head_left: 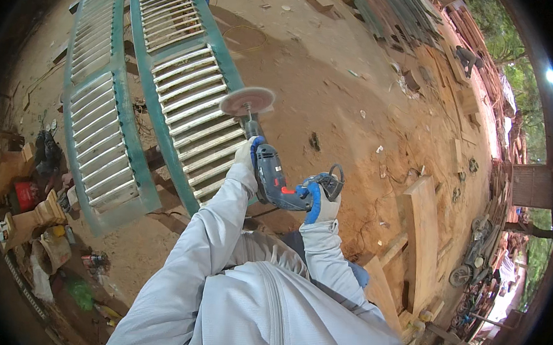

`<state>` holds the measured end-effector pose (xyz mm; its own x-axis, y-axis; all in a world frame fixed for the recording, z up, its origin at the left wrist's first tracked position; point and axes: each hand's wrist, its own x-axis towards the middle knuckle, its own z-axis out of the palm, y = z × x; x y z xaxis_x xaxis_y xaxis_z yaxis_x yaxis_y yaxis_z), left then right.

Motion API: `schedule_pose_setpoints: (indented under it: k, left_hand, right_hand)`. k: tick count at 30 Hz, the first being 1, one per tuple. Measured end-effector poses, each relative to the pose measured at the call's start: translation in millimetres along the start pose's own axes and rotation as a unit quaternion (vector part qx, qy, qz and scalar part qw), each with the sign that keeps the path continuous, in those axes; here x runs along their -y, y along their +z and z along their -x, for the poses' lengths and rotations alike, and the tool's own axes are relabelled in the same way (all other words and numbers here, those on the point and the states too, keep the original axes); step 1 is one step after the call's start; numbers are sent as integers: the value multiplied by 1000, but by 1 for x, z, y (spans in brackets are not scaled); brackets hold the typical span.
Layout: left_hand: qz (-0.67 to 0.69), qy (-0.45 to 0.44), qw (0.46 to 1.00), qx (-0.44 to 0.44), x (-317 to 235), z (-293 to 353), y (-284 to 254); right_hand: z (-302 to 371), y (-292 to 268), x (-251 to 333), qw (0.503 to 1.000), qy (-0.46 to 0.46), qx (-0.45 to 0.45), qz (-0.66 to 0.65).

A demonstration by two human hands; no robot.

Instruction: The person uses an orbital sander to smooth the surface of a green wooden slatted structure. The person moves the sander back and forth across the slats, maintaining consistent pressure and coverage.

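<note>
A dark blue-grey power drill (270, 170) with a round sanding disc (247, 101) on its front is in both my hands. My left hand (246, 154), in a white and blue work glove, is closed around the drill's front end. Gloved the same way, my right hand (323, 203) grips the rear handle, with a black looped cord (334, 184) beside it. The disc looks blurred and overlaps the right edge of a green-framed louvered shutter (198, 112); I cannot tell whether it touches. Another louvered shutter (103, 141) lies to its left.
Thick wooden boards (420, 243) stand on the dirt floor to my right. Long planks (390, 14) lie at the far right. At lower left are wood blocks (39, 217), a red container (26, 196) and a green bag (78, 291). A motorcycle (473, 253) stands at the right edge.
</note>
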<state>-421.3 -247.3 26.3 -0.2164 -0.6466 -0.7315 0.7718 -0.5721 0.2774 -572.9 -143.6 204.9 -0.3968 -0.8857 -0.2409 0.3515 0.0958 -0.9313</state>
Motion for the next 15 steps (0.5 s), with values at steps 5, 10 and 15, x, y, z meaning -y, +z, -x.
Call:
schedule_pose_setpoints:
  k: [5, 10, 15]
  left_hand:
    - [30, 42, 999, -17, 5, 12, -15]
    - [56, 18, 998, -34, -11, 56, -13]
    - [78, -23, 997, 0, -15, 53, -20]
  right_hand:
    - [0, -13, -13, 998, 30, 34, -41]
    - [-1, -6, -27, 996, 55, 71, -19]
    - [-6, 0, -29, 993, 57, 106, -4]
